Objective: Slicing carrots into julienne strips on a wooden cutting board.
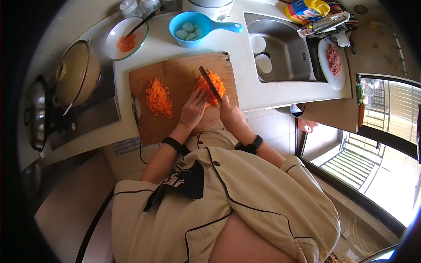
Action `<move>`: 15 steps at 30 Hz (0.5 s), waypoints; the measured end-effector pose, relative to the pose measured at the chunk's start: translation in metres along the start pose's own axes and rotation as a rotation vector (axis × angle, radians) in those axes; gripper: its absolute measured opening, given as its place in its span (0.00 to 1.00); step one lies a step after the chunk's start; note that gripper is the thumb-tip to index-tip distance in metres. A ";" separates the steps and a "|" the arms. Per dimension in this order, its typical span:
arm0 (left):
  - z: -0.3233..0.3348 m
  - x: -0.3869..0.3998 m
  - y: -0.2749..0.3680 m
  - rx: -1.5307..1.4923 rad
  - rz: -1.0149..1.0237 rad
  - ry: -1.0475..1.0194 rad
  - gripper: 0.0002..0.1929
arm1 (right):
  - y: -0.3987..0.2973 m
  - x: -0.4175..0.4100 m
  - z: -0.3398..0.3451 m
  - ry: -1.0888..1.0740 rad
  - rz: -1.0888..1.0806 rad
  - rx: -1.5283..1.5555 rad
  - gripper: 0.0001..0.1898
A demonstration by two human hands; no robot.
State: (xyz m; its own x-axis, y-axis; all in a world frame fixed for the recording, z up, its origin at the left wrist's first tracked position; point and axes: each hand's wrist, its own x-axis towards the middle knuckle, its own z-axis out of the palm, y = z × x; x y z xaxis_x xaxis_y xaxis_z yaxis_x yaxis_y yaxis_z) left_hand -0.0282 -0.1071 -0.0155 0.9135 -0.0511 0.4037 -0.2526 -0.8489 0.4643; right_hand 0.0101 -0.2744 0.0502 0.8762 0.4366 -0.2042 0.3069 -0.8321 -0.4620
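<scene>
My right hand [231,113] grips the handle of a kitchen knife [210,83], its blade standing across a bunch of carrot strips [200,84]. My left hand [196,106] presses on these strips, fingertips close to the blade's left side. To the right of the blade lies finely cut carrot [217,83]. A second heap of diced carrot [159,98] rests on the left part of the wooden cutting board [179,74]. The blade's lower edge is hidden by the carrot.
Behind the board are a blue ladle-shaped bowl [204,31] with pale lumps in liquid and a white bowl [113,36] with chopsticks. At left, a lidded pot [77,74] sits on the stove. Right are the sink [286,49] and a plate [340,80] of minced meat.
</scene>
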 end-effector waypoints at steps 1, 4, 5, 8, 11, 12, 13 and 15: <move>0.000 0.000 0.000 0.000 -0.002 -0.001 0.16 | -0.003 0.002 0.000 -0.002 0.000 0.000 0.12; 0.001 0.001 0.002 -0.013 -0.012 -0.001 0.16 | -0.007 0.015 0.003 -0.060 0.034 -0.049 0.10; 0.000 0.001 0.002 -0.013 -0.006 0.005 0.15 | -0.004 0.024 0.005 -0.013 -0.011 -0.037 0.09; -0.001 0.005 0.003 -0.034 0.002 0.024 0.14 | 0.002 0.038 0.003 0.027 -0.062 0.004 0.08; -0.004 0.002 0.001 -0.065 -0.009 0.035 0.14 | 0.004 0.034 -0.007 0.002 -0.045 0.036 0.08; -0.005 0.001 0.000 -0.078 -0.005 0.032 0.16 | 0.005 0.028 -0.010 0.011 -0.038 0.085 0.09; -0.006 0.002 -0.001 -0.075 -0.009 0.037 0.16 | 0.006 0.023 -0.012 0.019 -0.031 0.134 0.10; -0.009 0.005 -0.001 -0.188 -0.020 0.042 0.17 | 0.009 0.017 -0.010 0.052 -0.039 0.181 0.10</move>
State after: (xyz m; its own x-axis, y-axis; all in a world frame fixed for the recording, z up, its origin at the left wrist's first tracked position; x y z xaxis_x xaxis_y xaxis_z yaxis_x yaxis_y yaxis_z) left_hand -0.0259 -0.1014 -0.0067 0.9057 -0.0097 0.4239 -0.2933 -0.7362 0.6099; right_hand 0.0313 -0.2781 0.0515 0.8844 0.4453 -0.1399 0.2738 -0.7377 -0.6171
